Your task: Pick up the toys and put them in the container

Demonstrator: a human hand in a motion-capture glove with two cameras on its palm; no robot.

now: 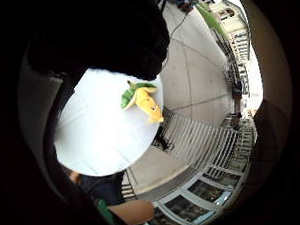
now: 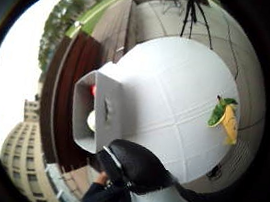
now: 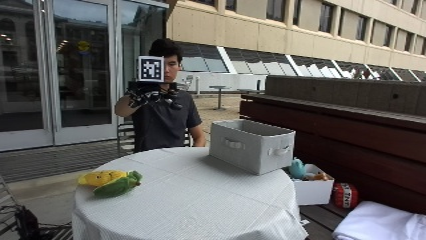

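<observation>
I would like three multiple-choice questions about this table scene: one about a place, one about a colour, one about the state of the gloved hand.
1. Where does the corn toy lie?
A. inside the grey container
B. on the white tablecloth, near the table's edge, apart from the container
C. on the bench

2. What colours does the corn toy have?
A. yellow and green
B. red and blue
C. black and white

3. What is the gloved right hand doing?
A. pressing on the container
B. pinching the corn toy
C. raised in the air above the table, touching no toy

Answers:
1 B: the outside view shows it on the tablecloth, well away from the grey container.
2 A: a yellow body with green leaves shows in all three views.
3 C: the hand is up at face height and the toy lies alone.
</observation>
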